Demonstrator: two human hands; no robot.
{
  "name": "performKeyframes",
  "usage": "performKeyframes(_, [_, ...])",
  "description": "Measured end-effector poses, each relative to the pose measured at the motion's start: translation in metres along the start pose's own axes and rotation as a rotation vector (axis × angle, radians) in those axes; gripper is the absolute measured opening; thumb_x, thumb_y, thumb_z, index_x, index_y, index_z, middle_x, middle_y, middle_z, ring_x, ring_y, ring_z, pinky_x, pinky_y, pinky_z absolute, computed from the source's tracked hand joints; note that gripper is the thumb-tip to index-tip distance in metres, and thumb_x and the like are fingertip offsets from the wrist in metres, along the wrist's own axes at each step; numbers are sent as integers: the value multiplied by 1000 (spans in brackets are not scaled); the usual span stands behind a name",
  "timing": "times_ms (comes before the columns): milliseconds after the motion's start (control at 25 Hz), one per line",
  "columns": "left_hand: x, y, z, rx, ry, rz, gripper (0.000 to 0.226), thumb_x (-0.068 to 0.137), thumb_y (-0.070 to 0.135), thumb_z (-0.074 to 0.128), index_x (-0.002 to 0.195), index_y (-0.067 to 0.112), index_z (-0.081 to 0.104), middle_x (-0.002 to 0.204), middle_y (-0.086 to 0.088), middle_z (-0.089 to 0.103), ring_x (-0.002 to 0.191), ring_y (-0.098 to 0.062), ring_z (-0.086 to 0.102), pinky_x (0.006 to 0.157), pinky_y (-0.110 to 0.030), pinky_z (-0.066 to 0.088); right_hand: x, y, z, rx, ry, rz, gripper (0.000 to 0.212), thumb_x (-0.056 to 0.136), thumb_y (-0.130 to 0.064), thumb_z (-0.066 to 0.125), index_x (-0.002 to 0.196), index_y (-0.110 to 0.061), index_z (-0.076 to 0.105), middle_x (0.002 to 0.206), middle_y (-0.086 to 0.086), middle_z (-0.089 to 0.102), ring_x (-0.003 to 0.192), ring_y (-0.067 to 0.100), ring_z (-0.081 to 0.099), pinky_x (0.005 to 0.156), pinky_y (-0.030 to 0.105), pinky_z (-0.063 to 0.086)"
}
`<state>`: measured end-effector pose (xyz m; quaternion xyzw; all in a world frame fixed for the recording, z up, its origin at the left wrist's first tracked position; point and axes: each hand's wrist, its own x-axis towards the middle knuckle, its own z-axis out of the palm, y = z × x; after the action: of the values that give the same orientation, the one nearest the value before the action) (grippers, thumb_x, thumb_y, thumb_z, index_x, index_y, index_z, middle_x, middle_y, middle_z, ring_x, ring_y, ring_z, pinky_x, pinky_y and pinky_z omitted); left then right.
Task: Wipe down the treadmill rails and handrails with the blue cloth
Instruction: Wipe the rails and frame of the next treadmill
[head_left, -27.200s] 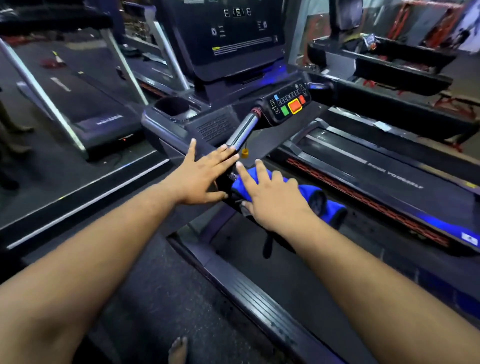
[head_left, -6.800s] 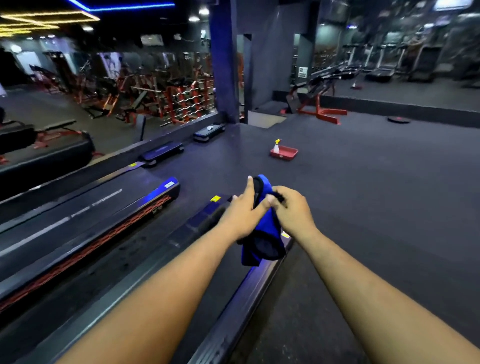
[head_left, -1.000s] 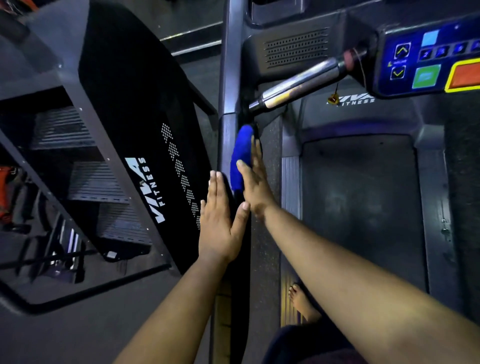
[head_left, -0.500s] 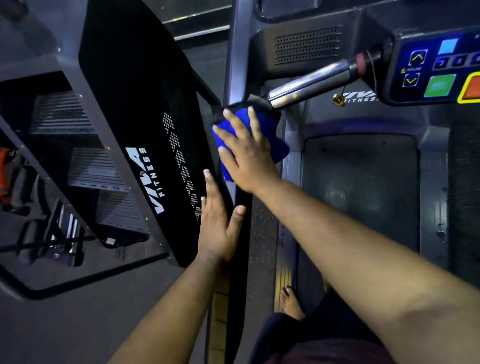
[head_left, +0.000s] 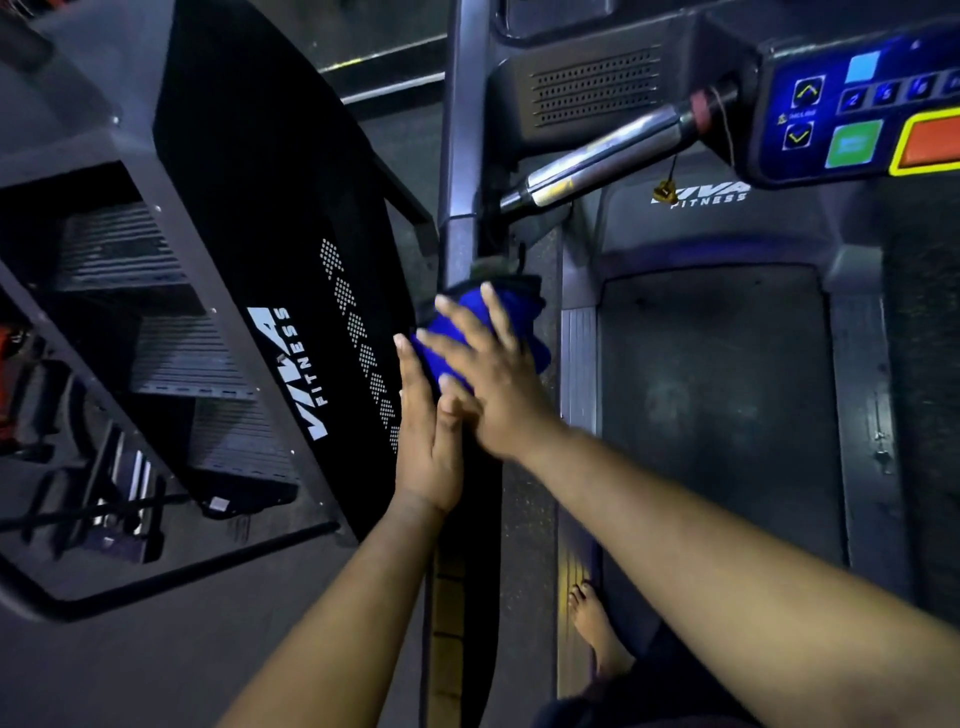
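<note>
Head view is showing the treadmill handrail (head_left: 483, 571) running down the middle. The flat right hand (head_left: 496, 382) is pressing the blue cloth (head_left: 527, 317) onto it. The flat left hand (head_left: 428, 447) is lying beside it.

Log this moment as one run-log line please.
step: wiping handrail | right hand: flat, pressing blue cloth on dark side handrail | left hand: flat beside rail | chrome grip bar: untouched

Bare forearms, bare foot (head_left: 597, 631), dark lower garment (head_left: 649, 696).
</note>
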<state>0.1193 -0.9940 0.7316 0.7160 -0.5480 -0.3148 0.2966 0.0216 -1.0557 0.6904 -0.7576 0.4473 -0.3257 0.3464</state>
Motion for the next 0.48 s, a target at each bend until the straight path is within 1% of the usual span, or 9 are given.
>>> performKeyframes(40, [1, 1, -1, -26, -7, -9, 103, 89, 80, 18, 158, 7, -2, 166, -1, -4, 151, 0, 0, 121, -19, 12, -11, 5, 1, 5, -20, -65, 51, 95, -44, 41, 143, -31, 49, 162, -4, 26, 153, 31, 2, 100, 67, 37])
performKeyframes(80, [2, 1, -1, -27, -18, -14, 103, 89, 80, 18, 158, 7, -2, 166, -1, -4, 151, 0, 0, 118, -14, 11, -2, 13, -3, 4, -32, -100, 52, 95, -46, 42, 145, -34, 45, 163, -6, 23, 153, 30, 0, 101, 71, 34])
performKeyframes(120, [2, 1, 0, -7, -28, -15, 102, 89, 80, 18, 158, 7, -1, 166, -2, -4, 151, -1, -1, 118, -13, 8, 23, 22, -9, 6, -24, -71, 56, 93, -48, 43, 147, -36, 41, 165, -5, 18, 153, 30, -3, 102, 76, 28])
performKeyframes(160, [3, 0, 0, 16, -39, -14, 102, 89, 80, 18, 158, 7, -1, 166, -2, -4, 152, -1, -3, 118, -14, 6, 53, 27, -15, 57, -1, 4, 61, 91, -49, 44, 150, -36, 36, 166, -3, 12, 153, 31, -4, 103, 79, 22])
performKeyframes(200, [4, -1, 2, 35, -48, -15, 102, 89, 80, 17, 158, 7, -1, 166, -2, -4, 151, -1, -4, 118, -14, 4, 77, 32, -18, 130, 49, 86, 66, 90, -48, 46, 152, -32, 33, 167, 2, 7, 153, 32, -4, 106, 78, 18])
performKeyframes(240, [4, -2, 2, 51, -53, -14, 101, 89, 80, 16, 158, 7, -1, 166, -2, -4, 151, 0, -4, 118, -14, 4, 89, 36, -16, 232, 121, 150, 69, 89, -46, 46, 154, -26, 31, 166, 8, 6, 153, 33, -3, 112, 74, 15])
performKeyframes(320, [4, -2, 3, 64, -66, -11, 100, 89, 80, 16, 158, 8, 0, 167, -3, -4, 151, 1, -4, 118, -12, 3, 67, 36, 3, 435, 235, 289, 73, 91, -44, 42, 155, -15, 23, 165, 14, 5, 153, 29, -1, 120, 61, 9])
performKeyframes(400, [4, -3, 2, 63, -78, -16, 100, 88, 81, 16, 158, 11, 0, 167, -2, -3, 150, 3, -4, 118, -12, 3, 5, 19, 25, 603, 181, 427, 72, 93, -47, 34, 155, -17, 12, 166, 8, 1, 154, 20, -3, 123, 52, 4])
performKeyframes(480, [4, -4, 2, 60, -79, -16, 100, 88, 81, 16, 158, 11, 1, 167, -1, -2, 151, 2, -4, 120, -15, 3, -28, 7, 33, 668, 166, 446, 72, 92, -49, 32, 154, -19, 10, 165, 3, 3, 154, 16, -2, 125, 47, 2])
